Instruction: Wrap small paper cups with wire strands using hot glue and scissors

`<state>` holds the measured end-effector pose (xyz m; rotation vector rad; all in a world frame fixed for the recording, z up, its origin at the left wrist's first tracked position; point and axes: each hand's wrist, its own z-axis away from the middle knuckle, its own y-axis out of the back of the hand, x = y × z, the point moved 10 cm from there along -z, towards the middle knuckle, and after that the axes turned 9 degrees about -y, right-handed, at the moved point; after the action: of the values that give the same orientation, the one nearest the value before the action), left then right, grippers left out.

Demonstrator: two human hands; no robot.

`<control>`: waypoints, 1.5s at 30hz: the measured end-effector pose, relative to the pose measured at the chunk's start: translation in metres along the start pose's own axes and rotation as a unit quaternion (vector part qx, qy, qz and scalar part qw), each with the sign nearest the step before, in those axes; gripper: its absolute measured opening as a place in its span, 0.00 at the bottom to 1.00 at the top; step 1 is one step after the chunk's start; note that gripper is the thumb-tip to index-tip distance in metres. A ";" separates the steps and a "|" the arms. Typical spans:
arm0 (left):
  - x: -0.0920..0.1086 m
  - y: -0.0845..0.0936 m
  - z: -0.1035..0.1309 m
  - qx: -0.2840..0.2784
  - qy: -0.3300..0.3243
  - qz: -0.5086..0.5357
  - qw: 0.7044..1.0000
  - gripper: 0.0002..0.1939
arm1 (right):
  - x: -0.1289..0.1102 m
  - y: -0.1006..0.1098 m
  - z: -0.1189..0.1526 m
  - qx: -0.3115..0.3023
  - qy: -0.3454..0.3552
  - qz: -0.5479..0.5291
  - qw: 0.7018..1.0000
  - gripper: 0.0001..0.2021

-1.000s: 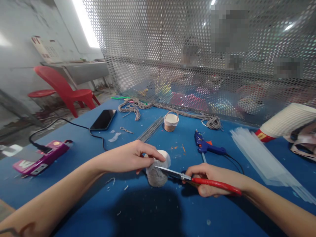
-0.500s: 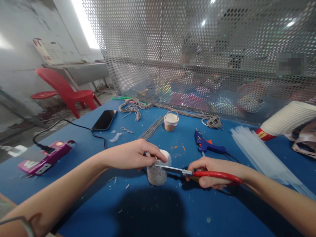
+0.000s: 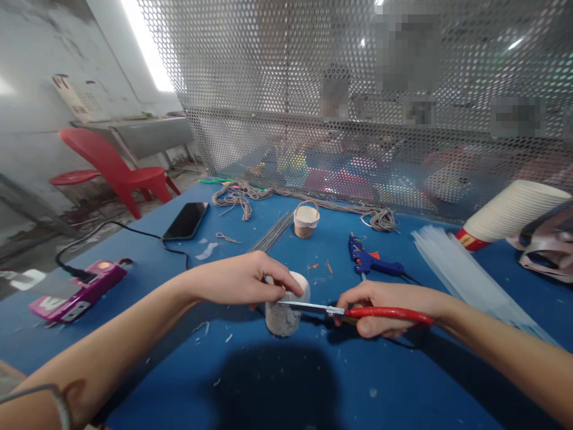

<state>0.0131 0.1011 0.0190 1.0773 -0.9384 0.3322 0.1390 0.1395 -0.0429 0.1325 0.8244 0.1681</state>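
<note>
I have the fingers [image 3: 283,275] of the left hand [image 3: 239,279] bent snugly over a small pale cup [image 3: 282,321], just below the centre of the frame; whether the cup rests on the blue desk [image 3: 170,370] I cannot tell. The right hand [image 3: 389,295], right of centre, is closed around the red handles of a pair of scissors [image 3: 376,312], whose blade points left across the front of the cup, close to the left thumb. How far apart the blades stand I cannot make out.

At mid left I see a purple power strip [image 3: 85,292] with a black cable [image 3: 120,224] plugged in. Just past the right hand lies a blue glue gun [image 3: 376,263], with translucent strips [image 3: 465,280] at right. Beyond the left hand are thin grey rods [image 3: 273,235], a little handled basket [image 3: 306,227] upright near their far end, and a phone [image 3: 185,221] farther left. A stack of paper cups [image 3: 514,215] tilts at right, and grey cord [image 3: 382,220] trails along the far side. Behind, a perforated screen [image 3: 268,89] fills the top, with a red chair [image 3: 111,169] at upper left.
</note>
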 end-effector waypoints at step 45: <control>0.012 0.000 -0.008 -0.007 -0.032 0.000 0.999 0.16 | -0.012 0.009 0.000 0.026 0.044 0.111 0.993 0.26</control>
<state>0.0239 0.1058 0.0272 1.0796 -0.9960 0.2915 0.1296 0.1457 -0.0327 0.2677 0.9016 0.3635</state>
